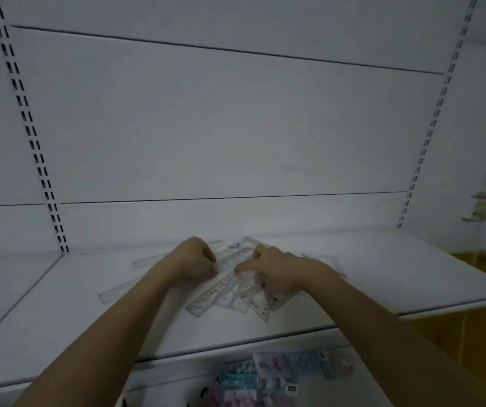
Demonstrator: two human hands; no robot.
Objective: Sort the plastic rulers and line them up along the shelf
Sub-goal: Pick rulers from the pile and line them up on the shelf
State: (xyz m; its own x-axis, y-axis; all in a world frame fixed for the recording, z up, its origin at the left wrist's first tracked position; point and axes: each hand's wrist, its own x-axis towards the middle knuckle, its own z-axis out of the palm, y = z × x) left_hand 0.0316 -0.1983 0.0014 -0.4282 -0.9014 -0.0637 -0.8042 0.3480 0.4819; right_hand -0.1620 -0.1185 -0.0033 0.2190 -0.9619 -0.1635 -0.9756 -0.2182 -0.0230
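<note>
A fanned pile of clear plastic rulers (230, 298) lies in the middle of the white shelf (74, 312). My left hand (194, 259) has its fingers curled and pinches the upper part of a ruler in the pile. My right hand (274, 271) lies on the pile's right side, thumb and fingers pinching rulers there. Two more clear rulers lie apart to the left: one (115, 292) near my left forearm, another (147, 261) farther back. Another ruler (324, 264) shows past my right wrist.
The shelf's back panel (236, 142) is bare, with slotted uprights (30, 136) at left and right. Below the shelf's front edge lies a lower level with several colourful packets (268, 368). A yellow floor (477, 324) shows at the right.
</note>
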